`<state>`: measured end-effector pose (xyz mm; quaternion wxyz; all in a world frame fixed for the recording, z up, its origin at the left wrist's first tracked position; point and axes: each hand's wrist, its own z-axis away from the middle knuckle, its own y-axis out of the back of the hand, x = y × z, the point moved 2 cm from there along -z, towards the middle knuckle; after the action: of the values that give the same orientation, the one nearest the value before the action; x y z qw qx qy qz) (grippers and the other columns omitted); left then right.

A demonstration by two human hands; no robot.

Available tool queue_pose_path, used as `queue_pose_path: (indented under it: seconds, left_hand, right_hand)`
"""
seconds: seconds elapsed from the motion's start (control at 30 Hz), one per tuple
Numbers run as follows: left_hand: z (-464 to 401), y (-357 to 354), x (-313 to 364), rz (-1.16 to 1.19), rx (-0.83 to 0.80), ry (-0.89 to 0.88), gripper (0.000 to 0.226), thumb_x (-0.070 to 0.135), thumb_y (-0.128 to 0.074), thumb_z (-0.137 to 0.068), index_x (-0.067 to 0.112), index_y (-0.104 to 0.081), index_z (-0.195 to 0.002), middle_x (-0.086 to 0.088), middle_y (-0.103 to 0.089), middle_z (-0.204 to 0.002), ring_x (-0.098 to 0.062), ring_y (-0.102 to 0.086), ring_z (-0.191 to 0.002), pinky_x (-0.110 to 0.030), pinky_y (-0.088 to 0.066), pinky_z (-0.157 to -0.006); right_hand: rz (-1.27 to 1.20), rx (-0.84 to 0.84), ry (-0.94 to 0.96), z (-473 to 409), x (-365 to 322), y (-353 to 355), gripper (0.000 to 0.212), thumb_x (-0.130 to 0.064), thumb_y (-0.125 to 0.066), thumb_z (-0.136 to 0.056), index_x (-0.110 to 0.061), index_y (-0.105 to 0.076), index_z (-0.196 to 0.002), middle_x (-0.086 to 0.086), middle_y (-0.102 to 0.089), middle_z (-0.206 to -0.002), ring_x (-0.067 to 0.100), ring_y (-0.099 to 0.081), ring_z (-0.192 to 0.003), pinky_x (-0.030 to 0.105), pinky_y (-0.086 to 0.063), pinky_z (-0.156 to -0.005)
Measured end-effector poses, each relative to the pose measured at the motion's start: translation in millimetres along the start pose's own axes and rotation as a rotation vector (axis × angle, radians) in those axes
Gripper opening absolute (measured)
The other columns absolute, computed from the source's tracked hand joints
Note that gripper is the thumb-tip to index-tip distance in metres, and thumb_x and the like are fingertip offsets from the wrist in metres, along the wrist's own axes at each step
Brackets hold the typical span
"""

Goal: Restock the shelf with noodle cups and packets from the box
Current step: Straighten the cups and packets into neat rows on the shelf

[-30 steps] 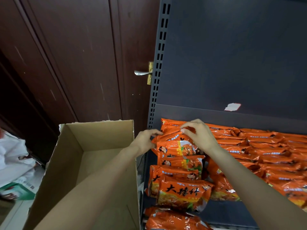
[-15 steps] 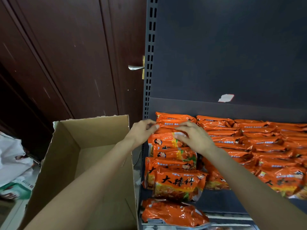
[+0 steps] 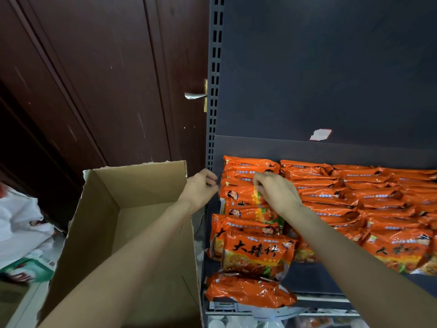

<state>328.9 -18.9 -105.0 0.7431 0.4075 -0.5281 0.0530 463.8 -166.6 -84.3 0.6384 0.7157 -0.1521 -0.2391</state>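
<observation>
Our left hand [image 3: 201, 188] has come off the packets [image 3: 248, 185], loosely curled and empty beside the shelf [image 3: 331, 147]; our right hand [image 3: 274, 192] still presses them into the row.

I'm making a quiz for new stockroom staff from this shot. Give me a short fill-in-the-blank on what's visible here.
1. The noodle packets stacked on the shelf are mostly ____ in colour.
2. The right hand rests on the ____ column of packets.
3. The cardboard box stands to the ____ of the shelf.
4. The left hand hovers by the shelf upright, holding ____.

Missing words: orange; leftmost; left; nothing
</observation>
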Motion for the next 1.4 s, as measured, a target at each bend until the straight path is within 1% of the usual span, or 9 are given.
queue_pose_path:
  seconds: [0.13, 0.3, 0.4, 0.6, 0.8, 1.03, 1.23, 1.33, 1.4]
  left_hand:
    - [4.0, -3.5, -2.3, 0.025, -0.102, -0.055, 0.005, 0.014, -0.068, -0.083, 0.016, -0.064, -0.084, 0.000, -0.068, -0.085, -0.012, -0.064, -0.083, -0.019, -0.050, -0.072]
    - [11.3, -14.2, -3.7, -0.061, -0.301, -0.073, 0.022, 0.020, -0.076, -0.076, 0.015, -0.070, -0.096, 0.008, -0.068, -0.084, 0.002, -0.063, -0.079, -0.010, -0.046, -0.071]
    - [11.6, -19.5, -2.5, -0.108, -0.285, -0.070, 0.019, 0.014, -0.074, -0.079, 0.011, -0.072, -0.097, 0.003, -0.069, -0.085, -0.004, -0.065, -0.079, -0.013, -0.048, -0.075]
    - [12.3, -18.7, 2.7, -0.058, -0.168, -0.102, 0.003, 0.016, -0.070, -0.083, 0.019, -0.071, -0.084, 0.005, -0.067, -0.076, -0.010, -0.065, -0.076, -0.020, -0.050, -0.075]
    - [12.8, -15.4, 4.7, 0.086, -0.094, -0.078, 0.014, 0.023, -0.076, -0.078, 0.022, -0.065, -0.086, 0.003, -0.068, -0.085, -0.007, -0.064, -0.082, -0.020, -0.047, -0.074]
    - [10.7, -14.7, -8.7, -0.005, -0.315, 0.042, 0.059, 0.028, -0.080, -0.072, 0.017, -0.051, -0.121, 0.001, -0.056, -0.116, -0.013, -0.054, -0.104, -0.027, -0.047, -0.088]
    - [4.2, -14.4, -4.1, -0.055, -0.309, 0.046, 0.047, 0.024, -0.078, -0.075, 0.017, -0.052, -0.113, 0.000, -0.055, -0.106, -0.017, -0.056, -0.099, -0.023, -0.048, -0.071]
    - [3.0, -18.0, -0.8, -0.049, -0.246, -0.007, 0.039, 0.022, -0.079, -0.074, 0.018, -0.055, -0.105, -0.001, -0.058, -0.104, -0.017, -0.058, -0.098, -0.027, -0.048, -0.074]
    - [3.6, -16.8, 4.0, -0.009, -0.171, -0.074, 0.031, 0.019, -0.079, -0.074, 0.020, -0.059, -0.098, -0.001, -0.062, -0.103, -0.017, -0.059, -0.097, -0.030, -0.050, -0.080]
  right_hand:
    - [-0.095, 0.065, -0.033, 2.2, 1.7, 10.4, 0.005, -0.015, -0.052, -0.094, -0.017, -0.053, -0.090, -0.002, -0.060, -0.090, 0.018, -0.057, -0.078, 0.029, -0.043, -0.063]
    - [-0.130, -0.093, 0.042, 16.2, 4.5, 4.2, 0.016, -0.026, -0.063, -0.088, -0.020, -0.059, -0.102, -0.004, -0.059, -0.106, 0.014, -0.057, -0.097, 0.029, -0.049, -0.073]
    - [-0.082, -0.150, 0.029, 19.7, 2.4, 1.5, 0.029, -0.027, -0.068, -0.083, -0.023, -0.059, -0.110, -0.004, -0.058, -0.113, 0.015, -0.054, -0.107, 0.031, -0.049, -0.086]
    - [-0.027, -0.171, 0.013, 18.7, -4.6, 5.6, 0.046, -0.040, -0.066, -0.083, -0.024, -0.056, -0.126, -0.003, -0.056, -0.120, 0.019, -0.052, -0.114, 0.034, -0.047, -0.087]
    - [-0.004, -0.055, 0.008, 18.6, -8.8, 5.5, 0.011, -0.021, -0.058, -0.092, -0.022, -0.066, -0.100, -0.003, -0.062, -0.106, 0.019, -0.060, -0.100, 0.031, -0.045, -0.077]
    - [-0.347, 0.155, -0.110, 27.8, 8.4, 7.5, 0.013, -0.022, -0.067, -0.086, -0.025, -0.058, -0.076, -0.010, -0.063, -0.075, 0.008, -0.060, -0.068, 0.020, -0.042, -0.058]
    - [-0.345, 0.031, -0.146, 27.4, 17.7, 4.1, 0.020, -0.008, -0.063, -0.087, -0.015, -0.050, -0.074, 0.001, -0.063, -0.073, 0.018, -0.064, -0.073, 0.033, -0.051, -0.067]
    - [-0.315, -0.056, -0.167, 21.4, 22.7, 9.3, 0.024, 0.002, -0.060, -0.085, -0.015, -0.045, -0.076, 0.004, -0.060, -0.079, 0.026, -0.065, -0.084, 0.027, -0.043, -0.065]
    - [-0.320, -0.079, -0.190, 22.8, 24.3, 11.0, 0.025, 0.002, -0.063, -0.083, -0.012, -0.047, -0.096, 0.005, -0.057, -0.092, 0.028, -0.062, -0.095, 0.027, -0.043, -0.070]
